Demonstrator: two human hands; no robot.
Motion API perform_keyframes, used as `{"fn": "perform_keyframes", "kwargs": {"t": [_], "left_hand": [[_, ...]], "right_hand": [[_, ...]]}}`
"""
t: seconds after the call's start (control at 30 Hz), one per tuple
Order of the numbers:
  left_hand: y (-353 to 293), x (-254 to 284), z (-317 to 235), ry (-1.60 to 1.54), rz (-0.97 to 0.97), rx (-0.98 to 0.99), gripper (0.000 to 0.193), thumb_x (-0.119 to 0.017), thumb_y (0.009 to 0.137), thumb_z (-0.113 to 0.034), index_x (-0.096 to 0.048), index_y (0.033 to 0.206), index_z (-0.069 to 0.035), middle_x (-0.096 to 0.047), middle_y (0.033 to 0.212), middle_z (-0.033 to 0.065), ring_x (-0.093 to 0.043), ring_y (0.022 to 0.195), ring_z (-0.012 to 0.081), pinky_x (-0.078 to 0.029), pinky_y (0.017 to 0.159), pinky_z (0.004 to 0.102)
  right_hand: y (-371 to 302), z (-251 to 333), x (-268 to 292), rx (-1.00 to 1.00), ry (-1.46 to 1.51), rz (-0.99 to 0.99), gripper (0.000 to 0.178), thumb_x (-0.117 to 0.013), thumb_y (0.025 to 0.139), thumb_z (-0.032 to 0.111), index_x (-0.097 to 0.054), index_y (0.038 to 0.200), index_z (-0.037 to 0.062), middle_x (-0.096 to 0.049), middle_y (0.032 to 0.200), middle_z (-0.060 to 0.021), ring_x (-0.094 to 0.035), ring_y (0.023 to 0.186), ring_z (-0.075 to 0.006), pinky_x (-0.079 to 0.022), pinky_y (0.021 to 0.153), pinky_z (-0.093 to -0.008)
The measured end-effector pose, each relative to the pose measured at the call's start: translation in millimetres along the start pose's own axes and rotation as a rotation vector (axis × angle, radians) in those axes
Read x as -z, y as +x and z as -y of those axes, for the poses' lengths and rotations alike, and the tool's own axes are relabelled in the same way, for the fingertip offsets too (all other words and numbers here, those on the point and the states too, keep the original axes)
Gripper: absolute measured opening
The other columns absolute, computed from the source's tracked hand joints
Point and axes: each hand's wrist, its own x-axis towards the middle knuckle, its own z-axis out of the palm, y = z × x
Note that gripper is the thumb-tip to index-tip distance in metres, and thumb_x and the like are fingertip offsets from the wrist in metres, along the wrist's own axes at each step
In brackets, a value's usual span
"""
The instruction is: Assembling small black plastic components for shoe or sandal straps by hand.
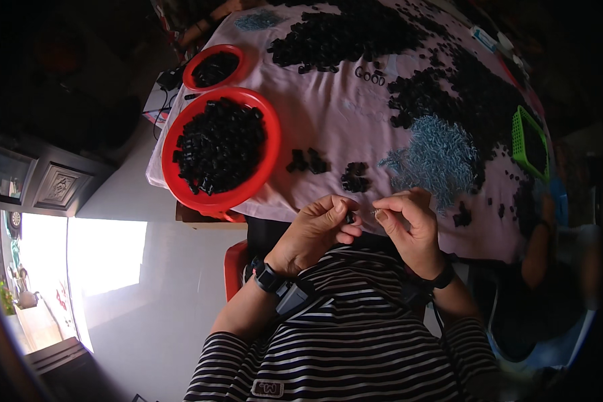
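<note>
Black part [350, 217] between hands, beside table edge [275, 201].

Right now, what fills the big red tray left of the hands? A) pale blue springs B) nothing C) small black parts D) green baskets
C: the big red tray is heaped with small black parts; the pale blue springs lie loose on the cloth instead.

A table [355, 120] draped in a pale pink cloth [335, 107] is set over a smooth grey floor [147, 315]. Strong daylight is cast onto the floor as a bright patch [104, 251] off the table's near left corner, admitted through an opening [37, 248] at the far left. A dark carved cabinet [53, 184] is placed above that opening, and the surroundings beyond the table's far edge are left in deep shadow.
</note>
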Motion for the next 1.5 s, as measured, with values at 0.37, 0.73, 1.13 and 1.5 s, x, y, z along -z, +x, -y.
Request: {"fn": "perform_keyframes", "kwargs": {"t": [0.37,0.73,1.13,1.5], "left_hand": [[0.7,-5.1,8.5,0.086,-0.031,0.002,0.031,-0.065,0.101,-0.029,-0.068,0.115,-0.001,-0.07,0.102,0.0047,-0.067,0.084,0.0107,-0.052,0.064,0.0201],[0.9,-5.5,14.9,0.087,-0.027,-0.059,0.028,-0.066,0.101,-0.03,-0.067,0.111,-0.004,-0.07,0.101,0.0045,-0.066,0.083,0.0087,-0.053,0.064,0.0213],[1.2,-1.5,15.3,0.04,-0.023,-0.067,0.028,-0.063,0.102,-0.032,-0.067,0.108,-0.004,-0.071,0.101,0.0056,-0.068,0.083,0.0113,-0.054,0.068,0.0217],[5.0,12.0,24.2,-0.022,0.017,-0.092,0.019,-0.064,0.101,-0.019,-0.065,0.113,-0.005,-0.071,0.106,0.0079,-0.072,0.092,0.0163,-0.061,0.08,0.0269]], "right_hand": [[-4.0,-0.7,-5.9,0.012,-0.021,-0.028,0.012,-0.073,0.09,0.005,-0.073,0.102,0.0055,-0.068,0.086,-0.0017,-0.061,0.087,-0.0176,-0.041,0.092,-0.034],[-5.0,-0.1,-11.5,0.014,-0.012,-0.015,0.012,-0.073,0.09,0.003,-0.073,0.102,0.0052,-0.068,0.086,-0.0024,-0.062,0.085,-0.0172,-0.042,0.091,-0.0333],[-6.0,-2.2,-11.7,0.114,-0.033,0.01,0.022,-0.074,0.084,-0.001,-0.071,0.103,0.0108,-0.069,0.088,0.0029,-0.061,0.078,-0.0153,-0.04,0.089,-0.0349],[-3.4,-2.2,-14.0,0.148,-0.055,0.017,0.025,-0.074,0.082,-0.002,-0.071,0.103,0.012,-0.068,0.088,0.0021,-0.062,0.08,-0.0167,-0.038,0.089,-0.0363]]}}
